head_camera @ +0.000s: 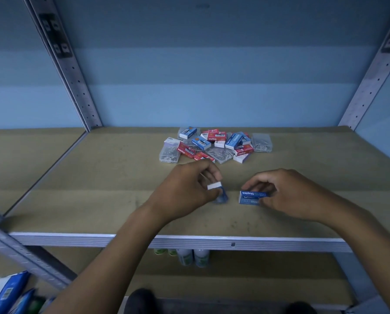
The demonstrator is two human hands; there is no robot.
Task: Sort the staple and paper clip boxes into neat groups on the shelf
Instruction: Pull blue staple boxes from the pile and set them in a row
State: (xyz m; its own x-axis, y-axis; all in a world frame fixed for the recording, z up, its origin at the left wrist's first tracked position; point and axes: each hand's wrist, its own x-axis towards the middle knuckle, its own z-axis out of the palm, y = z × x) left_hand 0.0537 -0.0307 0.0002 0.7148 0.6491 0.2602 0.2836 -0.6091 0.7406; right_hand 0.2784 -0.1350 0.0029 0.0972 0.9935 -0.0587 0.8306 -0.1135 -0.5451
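Nearest the shelf's (144, 238) front edge, the right hand (286, 196) pinches a blue box (252, 194) sitting on another blue box (248, 201), so a blue staple group looks begun. Just left, the left hand (189, 189) pinches a third blue box (220, 193), tilted on end, blurred. The next move, I judge, is setting it flush beside the stack. Toward the back edge, the pile (214, 145) of red, blue and clear boxes waits unsorted.
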